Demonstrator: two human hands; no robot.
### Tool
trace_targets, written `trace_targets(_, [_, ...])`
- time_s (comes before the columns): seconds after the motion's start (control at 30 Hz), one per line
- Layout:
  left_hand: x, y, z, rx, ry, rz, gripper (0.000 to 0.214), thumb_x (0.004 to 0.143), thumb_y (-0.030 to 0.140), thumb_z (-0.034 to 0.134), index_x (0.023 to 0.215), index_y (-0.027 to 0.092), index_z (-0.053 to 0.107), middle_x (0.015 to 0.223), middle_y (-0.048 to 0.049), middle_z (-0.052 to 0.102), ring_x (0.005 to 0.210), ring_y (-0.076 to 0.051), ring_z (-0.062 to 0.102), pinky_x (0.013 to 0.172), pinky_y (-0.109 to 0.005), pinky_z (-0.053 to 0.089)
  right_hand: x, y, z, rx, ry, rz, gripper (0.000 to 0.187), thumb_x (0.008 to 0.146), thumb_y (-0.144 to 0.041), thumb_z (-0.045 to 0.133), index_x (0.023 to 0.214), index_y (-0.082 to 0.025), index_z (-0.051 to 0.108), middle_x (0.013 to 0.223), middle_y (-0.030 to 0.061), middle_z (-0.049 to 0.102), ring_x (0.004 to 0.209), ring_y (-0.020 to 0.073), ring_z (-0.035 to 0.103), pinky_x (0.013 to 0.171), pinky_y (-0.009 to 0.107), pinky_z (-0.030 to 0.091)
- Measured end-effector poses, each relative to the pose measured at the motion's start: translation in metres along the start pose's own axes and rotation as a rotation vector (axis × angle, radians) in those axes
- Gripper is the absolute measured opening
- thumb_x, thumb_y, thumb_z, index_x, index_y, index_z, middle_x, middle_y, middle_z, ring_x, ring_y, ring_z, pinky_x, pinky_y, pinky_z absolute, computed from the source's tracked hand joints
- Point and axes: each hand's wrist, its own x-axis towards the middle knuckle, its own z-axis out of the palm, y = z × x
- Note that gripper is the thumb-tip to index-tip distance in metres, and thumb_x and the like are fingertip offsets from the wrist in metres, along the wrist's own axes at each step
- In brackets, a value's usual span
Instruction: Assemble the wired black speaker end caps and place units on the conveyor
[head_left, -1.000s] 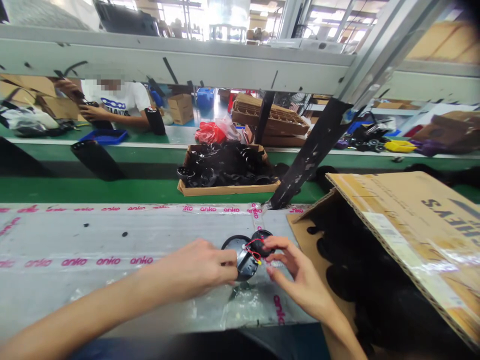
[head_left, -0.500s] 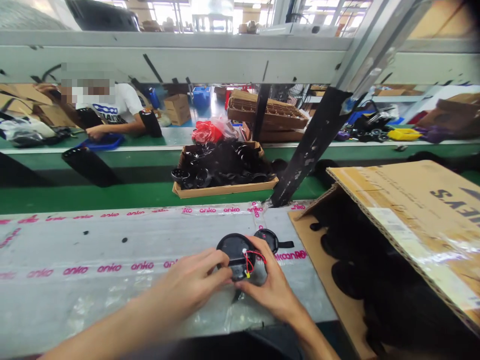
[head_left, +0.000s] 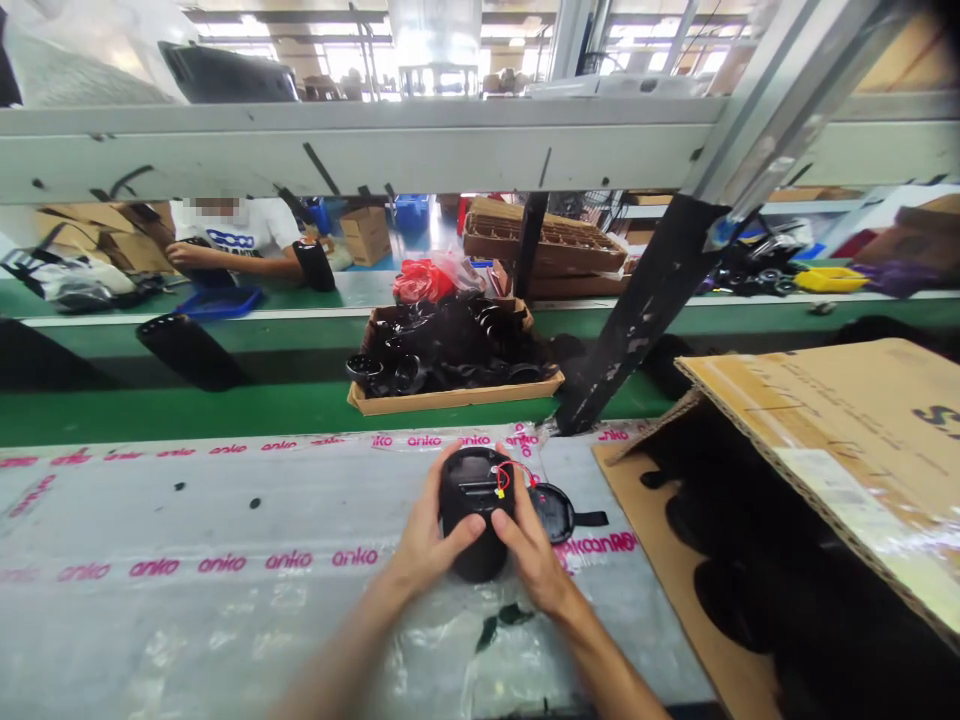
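Observation:
Both hands grip a black cylindrical housing (head_left: 474, 545), its recessed end tilted up and facing me. My left hand (head_left: 431, 545) wraps its left side, with the thumb across the front. On the right side, my right hand (head_left: 534, 550) holds it the same way, thumb near the other thumb. Thin red wires (head_left: 517, 468) with a small white and a yellow connector come out at the top of the housing and run to a round black cap (head_left: 553, 512) with a strap, just right of my right hand. My fingertips behind the housing are hidden.
An open cardboard box (head_left: 817, 400) with dark round parts stands at the right. Beyond the plastic-covered bench (head_left: 300, 620) sits a shallow carton (head_left: 457, 398) of black parts, beside a slanted black post (head_left: 630, 310). Across the line, a co-worker (head_left: 240, 235) handles a dark part.
My left hand has moved from the housing's end face to its left side. The housing has tipped so its long side shows. The whole view has shifted slightly.

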Motion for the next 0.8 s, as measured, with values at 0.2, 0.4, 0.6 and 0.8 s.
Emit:
trace_targets(0.2, [-0.004,-0.004,0.034,-0.037,0.269,0.075,0.073,0.097,0.063,0.067,0.154,0.024,0.047,0.148,-0.0131,0.063,0.134,-0.034,0.063,0.114,-0.048,0.051,-0.009,0.022,0.025,-0.032,0.268,-0.024,0.081,0.104,-0.065,0.056,0.171,-0.027,0.032,0.174,0.0096,0.043,0.166,0.0318,0.033,0.133,0.05,0.037])
trace_targets(0.4, [-0.006,-0.002,0.029,-0.033,0.215,0.12,0.069,0.099,0.065,0.062,0.154,0.026,0.047,0.151,-0.0127,0.059,0.137,-0.034,0.06,0.114,-0.048,0.05,-0.015,0.016,0.038,-0.006,0.404,-0.095,0.057,0.105,-0.04,0.057,0.16,-0.029,0.046,0.163,0.0081,0.054,0.151,0.0292,0.054,0.122,0.045,0.05])
trace_targets(0.6, [-0.041,0.019,0.041,0.099,0.116,0.084,0.064,0.106,0.048,0.054,0.164,0.03,0.034,0.167,-0.012,0.042,0.153,-0.036,0.044,0.126,-0.054,0.037,-0.045,-0.012,0.03,-0.17,0.412,-0.125,0.06,0.095,-0.014,0.047,0.151,-0.033,0.055,0.159,0.0026,0.058,0.145,0.0257,0.058,0.117,0.042,0.053])
trace_targets(0.8, [-0.071,0.002,0.047,0.151,0.222,0.18,0.066,0.107,0.049,0.048,0.166,0.024,0.032,0.16,-0.0154,0.048,0.146,-0.035,0.05,0.123,-0.052,0.04,-0.072,-0.01,0.05,-0.245,0.41,-0.085,0.063,0.1,-0.014,0.045,0.161,-0.029,0.047,0.174,0.0053,0.044,0.159,0.0292,0.044,0.131,0.053,0.039])
